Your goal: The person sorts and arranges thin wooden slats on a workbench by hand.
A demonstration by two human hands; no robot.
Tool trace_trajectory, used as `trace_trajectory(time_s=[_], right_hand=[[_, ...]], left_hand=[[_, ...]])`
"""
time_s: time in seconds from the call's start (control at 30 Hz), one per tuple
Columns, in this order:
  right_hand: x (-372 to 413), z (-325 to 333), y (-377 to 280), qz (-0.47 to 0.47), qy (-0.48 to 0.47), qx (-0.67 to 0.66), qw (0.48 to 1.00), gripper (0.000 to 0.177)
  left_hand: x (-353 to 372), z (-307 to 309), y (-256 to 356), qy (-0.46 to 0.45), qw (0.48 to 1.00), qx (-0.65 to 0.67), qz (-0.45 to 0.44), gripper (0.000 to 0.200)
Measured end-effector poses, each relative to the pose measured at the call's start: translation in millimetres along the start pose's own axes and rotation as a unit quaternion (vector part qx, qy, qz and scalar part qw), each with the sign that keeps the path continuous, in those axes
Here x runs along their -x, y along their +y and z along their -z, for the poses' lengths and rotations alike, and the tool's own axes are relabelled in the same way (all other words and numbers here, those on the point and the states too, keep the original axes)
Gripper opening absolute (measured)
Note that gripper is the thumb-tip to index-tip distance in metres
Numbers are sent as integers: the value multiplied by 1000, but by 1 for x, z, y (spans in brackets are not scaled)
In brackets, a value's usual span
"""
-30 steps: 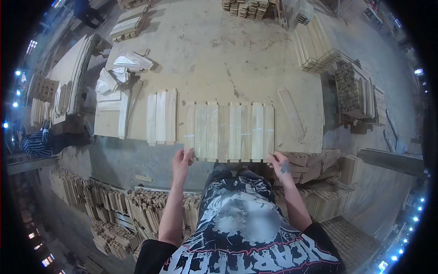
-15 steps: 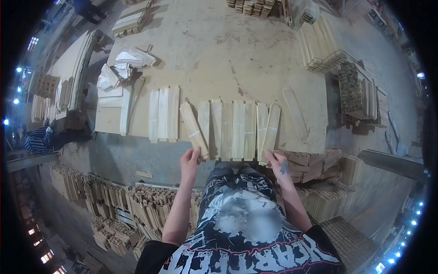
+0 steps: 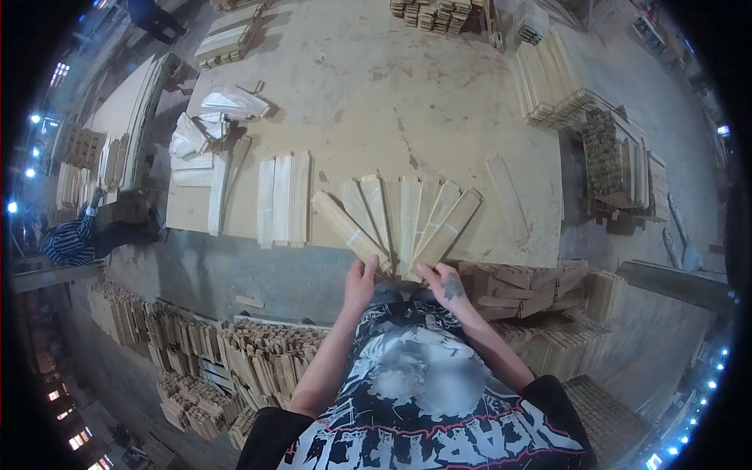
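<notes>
Closest to us, our left hand (image 3: 360, 276) and our right hand (image 3: 442, 282) sit side by side at the near edge of the worktop (image 3: 439, 102). Both are closed around the near ends of a set of wooden slats (image 3: 395, 215). The slats are pinched together at our fingers and spread apart at their far ends like a fan, lying flat on the worktop. Below our left arm, stacks of short wood pieces (image 3: 258, 360) stand on the floor. Just right of our right hand lie tied bundles of wood blocks (image 3: 525, 286).

Left of the fan, a little apart from it, three pale slats (image 3: 282, 197) lie side by side and parallel. To the right, a lone slat (image 3: 505, 196) lies slightly tilted. Farther left, crumpled white sheets (image 3: 211, 117) rest at the worktop's edge. At the far right of the worktop stands a leaning row of boards (image 3: 548, 78), and more stacked wood (image 3: 423, 14) lines the far end.
</notes>
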State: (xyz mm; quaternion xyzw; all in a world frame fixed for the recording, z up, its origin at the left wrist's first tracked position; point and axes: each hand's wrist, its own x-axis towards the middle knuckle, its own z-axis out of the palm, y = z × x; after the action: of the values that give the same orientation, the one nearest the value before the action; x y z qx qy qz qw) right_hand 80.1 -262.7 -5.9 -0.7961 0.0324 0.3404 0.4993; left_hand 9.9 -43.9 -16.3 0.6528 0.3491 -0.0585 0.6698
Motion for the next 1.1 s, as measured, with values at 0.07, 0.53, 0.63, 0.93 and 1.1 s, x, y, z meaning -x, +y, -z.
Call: trace_trajectory(time_s=[0.07, 0.53, 0.63, 0.93, 1.1], right_hand=[[-3, -15, 7, 83, 22, 15, 996, 47], [-5, 2, -12, 63, -141, 86, 984, 49], [-4, 15, 26, 2, -102, -61, 993, 49], [1, 34, 21, 104, -64, -35, 992, 44], [-3, 30, 9, 30, -155, -113, 981, 48]], left_hand=[[5, -7, 9, -8, 1000, 20, 5, 39], [26, -19, 70, 50, 892, -423, -149, 68], [34, -54, 83, 112, 888, -405, -185, 94], [31, -105, 69, 160, 844, -507, -74, 120], [25, -113, 66, 192, 853, -480, -68, 117]])
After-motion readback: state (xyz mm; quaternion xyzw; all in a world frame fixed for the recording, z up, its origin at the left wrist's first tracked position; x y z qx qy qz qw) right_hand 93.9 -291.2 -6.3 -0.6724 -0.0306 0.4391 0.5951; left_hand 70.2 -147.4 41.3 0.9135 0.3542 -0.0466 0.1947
